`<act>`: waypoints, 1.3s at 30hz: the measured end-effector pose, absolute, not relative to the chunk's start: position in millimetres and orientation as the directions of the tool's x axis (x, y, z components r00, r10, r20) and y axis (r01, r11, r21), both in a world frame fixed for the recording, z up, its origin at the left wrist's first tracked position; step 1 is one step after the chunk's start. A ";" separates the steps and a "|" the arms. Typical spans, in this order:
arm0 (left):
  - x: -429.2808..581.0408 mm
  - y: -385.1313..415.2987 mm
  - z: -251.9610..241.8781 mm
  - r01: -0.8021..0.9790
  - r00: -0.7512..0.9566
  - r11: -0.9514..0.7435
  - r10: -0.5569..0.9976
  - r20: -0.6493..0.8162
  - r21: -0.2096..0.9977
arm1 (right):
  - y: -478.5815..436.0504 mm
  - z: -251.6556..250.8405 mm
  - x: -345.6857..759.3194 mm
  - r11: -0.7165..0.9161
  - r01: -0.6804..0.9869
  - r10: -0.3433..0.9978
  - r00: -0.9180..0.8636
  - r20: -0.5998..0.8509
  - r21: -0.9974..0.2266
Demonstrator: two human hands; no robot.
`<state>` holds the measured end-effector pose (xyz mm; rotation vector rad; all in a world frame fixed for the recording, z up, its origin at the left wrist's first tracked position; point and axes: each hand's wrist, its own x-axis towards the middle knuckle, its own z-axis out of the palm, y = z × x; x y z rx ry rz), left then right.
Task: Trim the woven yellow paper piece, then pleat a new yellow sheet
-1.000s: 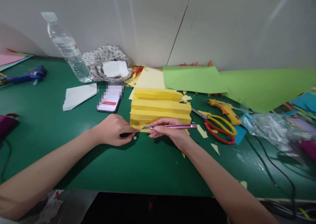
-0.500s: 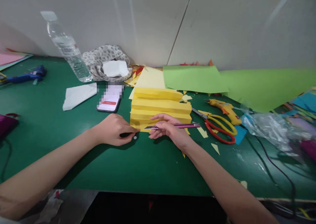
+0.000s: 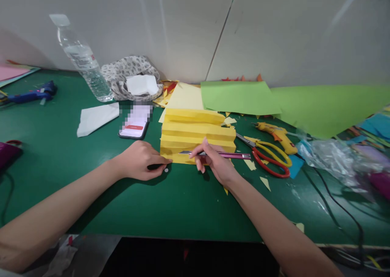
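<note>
A sheet of yellow paper (image 3: 195,131), pleated in several folds, lies on the green table in front of me. My left hand (image 3: 143,161) pinches its near left corner between thumb and fingers. A small white dot lies just beside those fingertips. In my right hand (image 3: 213,159) is a slim purple utility knife (image 3: 234,155), held above the near part of the paper. Its blade points left, toward my left hand. Whether the blade touches the paper I cannot tell.
Scissors (image 3: 271,159) with red and yellow handles and a yellow glue gun (image 3: 277,136) lie to the right, among paper scraps. Green sheets (image 3: 240,97) lie behind. At the left are a phone (image 3: 134,122), a folded tissue (image 3: 97,118) and a water bottle (image 3: 82,59).
My right hand has turned and shifted slightly to the right, its fingers closing more around the knife. The blade has risen a little in view. My left hand stays at the corner.
</note>
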<state>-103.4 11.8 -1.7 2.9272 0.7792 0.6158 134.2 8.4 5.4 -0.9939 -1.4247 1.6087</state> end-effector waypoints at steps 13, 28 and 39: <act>-103.2 12.1 -1.5 0.460 0.797 -0.876 0.478 0.368 0.142 | 9.3 0.9 133.4 -0.141 -0.121 0.898 -0.434 -0.076 -0.983; -103.8 11.4 -2.2 0.478 0.796 -0.868 0.494 0.349 0.136 | 11.0 -5.8 133.5 -0.065 -0.016 0.865 -0.500 -0.049 -0.998; -104.4 12.1 -2.8 0.479 0.796 -0.864 0.501 0.339 0.153 | 8.8 -0.3 135.5 -0.064 -0.062 0.859 -0.512 -0.023 -0.996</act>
